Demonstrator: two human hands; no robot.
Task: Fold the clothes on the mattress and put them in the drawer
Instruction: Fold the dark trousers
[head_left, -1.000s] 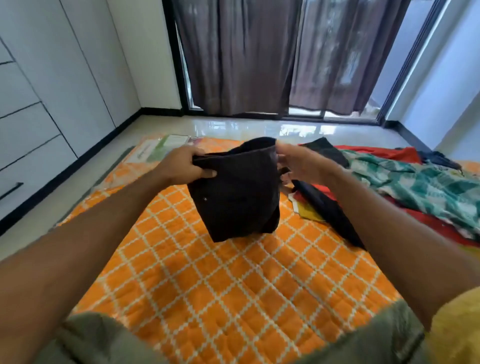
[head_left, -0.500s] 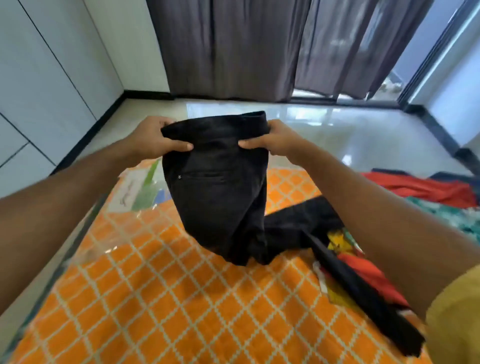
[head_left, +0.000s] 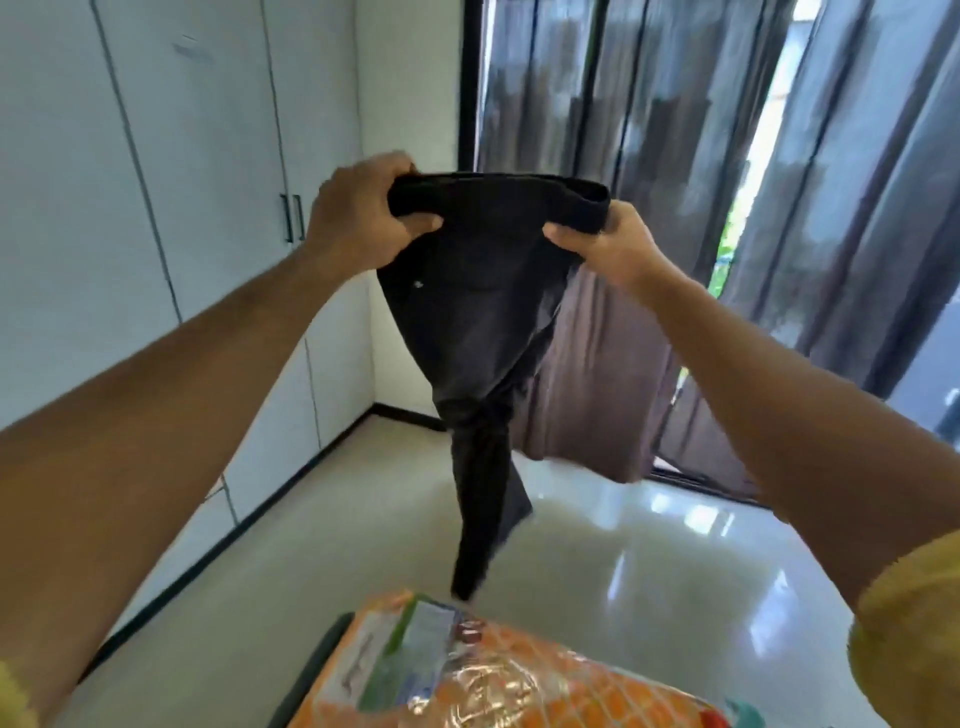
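Head view: holding black trousers high in the air by the waistband, well above the orange mattress at the near edge. Left hand gripping the left end of the waistband, fingers curled tight round the bunched cloth; right hand pinching the right end. Legs hanging twisted together, tapering toward the glossy floor just past the mattress's far edge. White wardrobe standing on the left, dark curtains far right.

Risking, by judgement, a crooked fold: lowering the trousers with the legs twisted like that would trap creases. Also risking the hems dragging on the floor rather than landing on the mattress. Drawer not identifiable here.
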